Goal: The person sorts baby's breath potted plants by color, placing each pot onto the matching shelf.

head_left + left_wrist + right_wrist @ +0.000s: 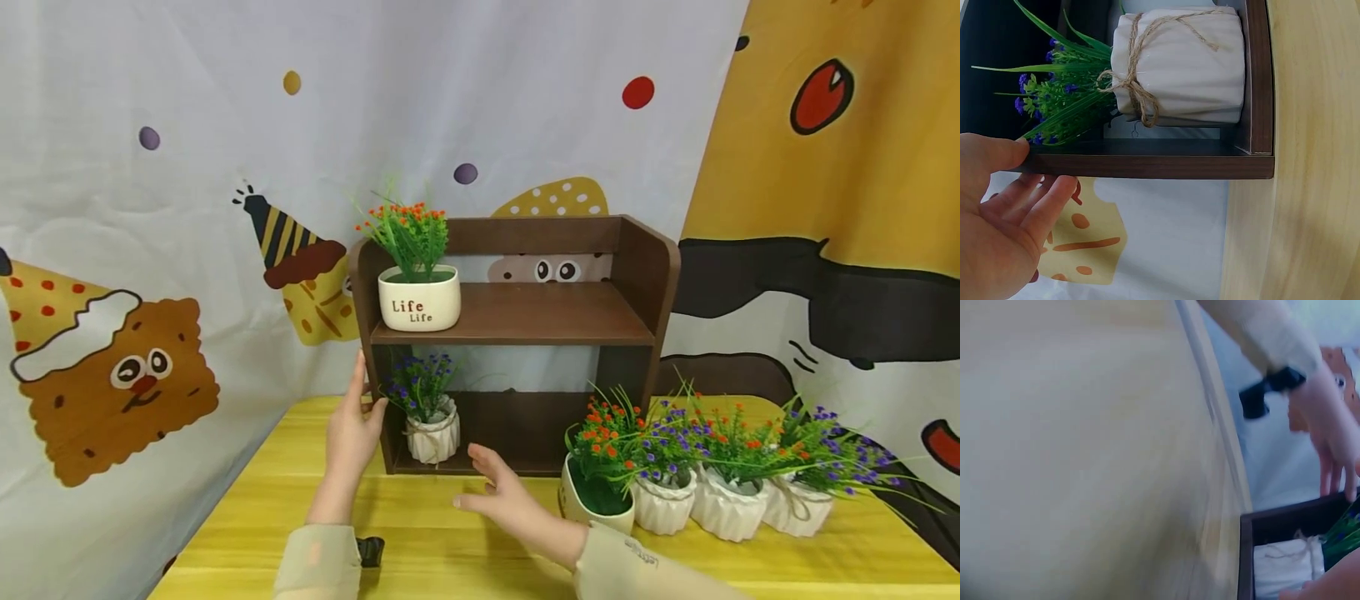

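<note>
A dark brown two-tier shelf [517, 312] stands on the table. My left hand [354, 433] holds its left side panel [1166, 166], thumb on the inner side and fingers along the outer. Inside the lower tier, at the left, stands a white pleated pot [435, 435] tied with twine, with purple flowers [1038, 112]. Above it, a cream "Life" pot [420, 304] with orange flowers sits on the upper tier. My right hand [510, 500] hovers in front of the lower tier, fingers apart and holding nothing. The right wrist view is blurred.
Right of the shelf's front stand several potted plants: a cream oval pot [592, 504] with orange flowers, then white pleated pots [726, 508] with purple or orange flowers. Behind the yellow wood-grain table [442, 533] hangs a cartoon-printed curtain [525, 100].
</note>
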`<state>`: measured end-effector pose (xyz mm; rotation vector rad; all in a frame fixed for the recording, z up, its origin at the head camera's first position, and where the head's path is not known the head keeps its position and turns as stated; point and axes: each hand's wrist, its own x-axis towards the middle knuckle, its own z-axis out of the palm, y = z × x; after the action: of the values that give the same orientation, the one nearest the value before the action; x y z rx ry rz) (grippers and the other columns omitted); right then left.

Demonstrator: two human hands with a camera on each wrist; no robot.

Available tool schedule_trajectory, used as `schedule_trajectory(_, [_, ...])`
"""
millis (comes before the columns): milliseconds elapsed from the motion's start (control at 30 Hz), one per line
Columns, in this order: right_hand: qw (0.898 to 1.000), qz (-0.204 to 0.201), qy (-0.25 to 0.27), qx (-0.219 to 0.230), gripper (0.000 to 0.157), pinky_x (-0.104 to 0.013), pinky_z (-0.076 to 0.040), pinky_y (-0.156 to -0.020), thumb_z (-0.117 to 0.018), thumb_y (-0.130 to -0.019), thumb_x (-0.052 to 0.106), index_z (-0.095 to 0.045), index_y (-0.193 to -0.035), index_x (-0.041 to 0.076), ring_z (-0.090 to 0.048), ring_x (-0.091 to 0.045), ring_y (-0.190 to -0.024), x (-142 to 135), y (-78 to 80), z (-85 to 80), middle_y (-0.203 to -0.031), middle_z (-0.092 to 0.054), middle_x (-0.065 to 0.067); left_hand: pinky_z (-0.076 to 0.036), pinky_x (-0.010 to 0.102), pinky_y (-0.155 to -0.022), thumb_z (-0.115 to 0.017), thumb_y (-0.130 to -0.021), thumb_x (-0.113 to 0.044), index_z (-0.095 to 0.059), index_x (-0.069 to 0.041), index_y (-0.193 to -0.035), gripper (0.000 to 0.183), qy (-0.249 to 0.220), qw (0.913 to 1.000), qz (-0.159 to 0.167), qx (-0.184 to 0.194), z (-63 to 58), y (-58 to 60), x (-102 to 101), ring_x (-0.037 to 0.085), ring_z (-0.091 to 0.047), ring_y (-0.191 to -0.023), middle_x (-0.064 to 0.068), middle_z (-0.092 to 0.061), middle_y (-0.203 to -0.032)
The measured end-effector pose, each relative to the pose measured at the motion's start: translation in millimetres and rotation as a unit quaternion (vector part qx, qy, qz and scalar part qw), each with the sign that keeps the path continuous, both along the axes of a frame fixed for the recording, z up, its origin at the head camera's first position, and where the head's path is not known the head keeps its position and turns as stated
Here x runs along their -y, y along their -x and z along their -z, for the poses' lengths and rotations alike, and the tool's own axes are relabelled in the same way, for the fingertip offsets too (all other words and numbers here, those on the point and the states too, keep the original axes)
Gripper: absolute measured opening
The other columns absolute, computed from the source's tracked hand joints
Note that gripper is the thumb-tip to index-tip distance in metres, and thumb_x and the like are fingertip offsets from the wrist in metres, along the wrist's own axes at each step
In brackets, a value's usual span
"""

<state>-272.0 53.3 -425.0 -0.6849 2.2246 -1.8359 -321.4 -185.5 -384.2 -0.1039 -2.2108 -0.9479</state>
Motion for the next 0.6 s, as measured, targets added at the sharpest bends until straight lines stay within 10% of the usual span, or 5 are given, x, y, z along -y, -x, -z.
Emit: schedule_trajectory(600, [0.995, -0.100, -0.012, -0.003, 0.055, -0.036, -0.041, -0.088, -0.060, -0.084, 0.014, -0.035, -0.132, 0.003, -0.041, -0.024, -0.117, -96, -63.4, -23.7, -0.133, -0.035, -0.020, -0.048, 0.044, -0.061, -0.063, -0.081, -0.011, -0.012, -0.037, -0.141, 0.083, 0.011, 0.9999, -0.012, 0.003, 0.5, -0.9, 1, 0.030, -0.062, -0.077, 0.017, -0.058, -0.109])
